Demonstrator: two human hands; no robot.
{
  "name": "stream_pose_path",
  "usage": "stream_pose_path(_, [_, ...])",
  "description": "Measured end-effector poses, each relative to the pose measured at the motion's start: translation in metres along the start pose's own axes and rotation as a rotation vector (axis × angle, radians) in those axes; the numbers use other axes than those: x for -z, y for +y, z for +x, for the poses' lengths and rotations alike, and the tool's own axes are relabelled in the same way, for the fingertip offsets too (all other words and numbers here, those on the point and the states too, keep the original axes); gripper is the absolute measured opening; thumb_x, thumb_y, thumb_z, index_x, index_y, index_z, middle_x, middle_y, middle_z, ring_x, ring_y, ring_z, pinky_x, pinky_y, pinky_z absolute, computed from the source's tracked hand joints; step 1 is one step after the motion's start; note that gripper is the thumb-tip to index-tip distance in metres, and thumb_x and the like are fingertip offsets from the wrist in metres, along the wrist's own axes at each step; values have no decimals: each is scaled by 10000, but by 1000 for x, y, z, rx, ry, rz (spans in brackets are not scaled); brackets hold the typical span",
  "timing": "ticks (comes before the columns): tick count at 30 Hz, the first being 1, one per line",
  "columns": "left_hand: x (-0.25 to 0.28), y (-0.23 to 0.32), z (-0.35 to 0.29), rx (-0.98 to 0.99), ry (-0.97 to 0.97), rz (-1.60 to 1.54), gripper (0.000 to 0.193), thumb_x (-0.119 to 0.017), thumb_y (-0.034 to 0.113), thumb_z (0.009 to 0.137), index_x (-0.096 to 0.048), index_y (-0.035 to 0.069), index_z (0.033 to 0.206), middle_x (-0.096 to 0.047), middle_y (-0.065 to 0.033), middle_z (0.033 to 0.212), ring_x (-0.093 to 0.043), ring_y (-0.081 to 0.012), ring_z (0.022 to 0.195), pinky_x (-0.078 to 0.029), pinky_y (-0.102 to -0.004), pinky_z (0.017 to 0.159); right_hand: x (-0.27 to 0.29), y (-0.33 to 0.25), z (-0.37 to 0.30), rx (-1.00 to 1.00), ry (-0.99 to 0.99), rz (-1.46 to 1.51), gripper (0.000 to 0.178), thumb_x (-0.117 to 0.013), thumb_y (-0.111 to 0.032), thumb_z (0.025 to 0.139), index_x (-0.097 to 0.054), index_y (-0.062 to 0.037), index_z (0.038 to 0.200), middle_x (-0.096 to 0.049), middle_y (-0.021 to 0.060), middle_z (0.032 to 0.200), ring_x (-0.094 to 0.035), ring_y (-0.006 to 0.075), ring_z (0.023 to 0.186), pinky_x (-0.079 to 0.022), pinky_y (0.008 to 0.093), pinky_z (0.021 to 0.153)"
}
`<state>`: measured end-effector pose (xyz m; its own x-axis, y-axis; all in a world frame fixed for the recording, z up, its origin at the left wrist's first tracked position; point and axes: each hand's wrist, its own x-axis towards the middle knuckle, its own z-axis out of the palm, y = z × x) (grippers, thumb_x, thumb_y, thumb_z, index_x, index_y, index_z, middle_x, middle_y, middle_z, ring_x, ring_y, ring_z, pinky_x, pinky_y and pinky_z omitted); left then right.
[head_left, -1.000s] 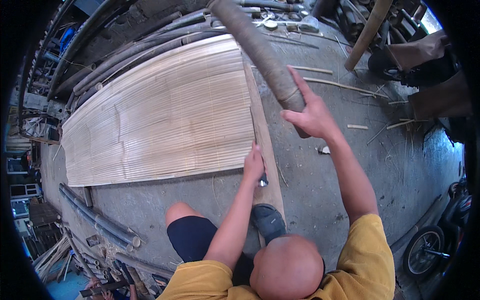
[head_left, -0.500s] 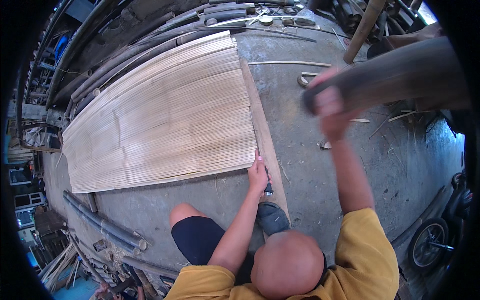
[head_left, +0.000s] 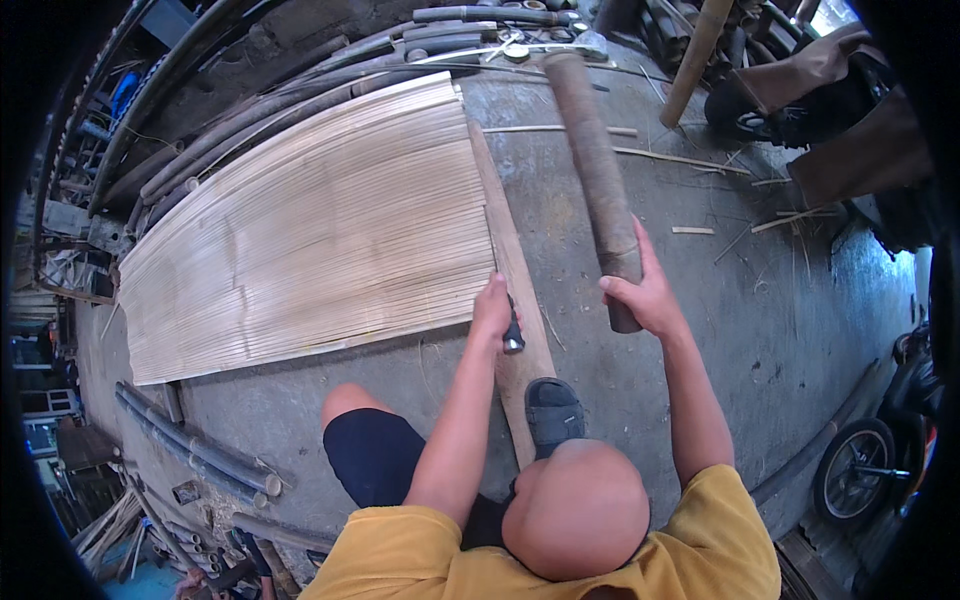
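The wide panel of pale, narrow bamboo slats lay flat, its right edge over a long brown wooden board, probably so that this edge had wood rather than concrete under it. At the panel's near right corner, the left hand was closed around a black-handled tool with a shiny metal butt. A thin dark line ran from that fist along the panel's edge, likely its blade; whether the knuckles touched the slats could not be told. To the right of the panel, the right hand was wrapped around the lower part of a thick grey-brown round pole, raised at a slant, perhaps gripped low to leave most of its length free. A dark grey sandal was over the board, nearer than the panel, seemingly steadying it.

Grey bamboo poles crowded the panel's far side, limiting space there. Loose pale strips were scattered to its right, and a motorcycle wheel stood farther right. Two dark poles lay before its near left corner, well clear of both hands.
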<state>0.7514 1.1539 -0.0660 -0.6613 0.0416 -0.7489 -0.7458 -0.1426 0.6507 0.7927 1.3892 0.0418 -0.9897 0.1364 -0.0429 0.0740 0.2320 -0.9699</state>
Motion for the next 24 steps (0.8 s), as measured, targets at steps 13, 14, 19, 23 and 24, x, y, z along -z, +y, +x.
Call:
stream_pose_path(13, [-4,-19,7,-132,57,89,442,-440,463,1083,-635,72,1147,-488,-19,704,-532,-134,509,-473,-313,430,-43,45,-25,-411,-91,538,560,-730,-219,871,-450,-45,1323,-653,105,879,-671,186,682,-575,338,621])
stream_pose_path(14, [-5,-24,8,-124,43,119,400,-435,447,1086,-541,124,1297,-477,-11,700,-523,-128,514,-478,-311,437,-41,48,-25,-404,-92,510,572,-739,-219,865,-456,-44,1331,-653,98,877,-667,176,683,-572,332,629])
stream_pose_path(19, [-1,-60,-5,-117,61,145,542,-427,410,1094,-341,238,1601,-444,20,670,-494,-100,512,-482,-300,445,4,15,6,-205,-105,-109,961,-843,-308,764,-375,111,1491,-558,260,1408,-533,348,1321,-377,399,1146])
stream_pose_path(23, [5,-71,-8,-143,85,138,531,-438,388,1094,-350,242,1597,-434,33,651,-482,-89,497,-471,-294,435,36,-90,53,377,142,-454,924,-835,-271,773,-384,89,1494,-550,244,1415,-559,336,1294,-412,412,1121])
stream_pose_path(24, [2,-73,-6,-159,86,138,528,-441,383,1094,-357,238,1594,-432,33,650,-479,-88,492,-469,-292,433,42,-123,62,477,204,-328,822,-806,-258,791,-437,77,1445,-602,205,1306,-611,299,1175,-470,394,1044])
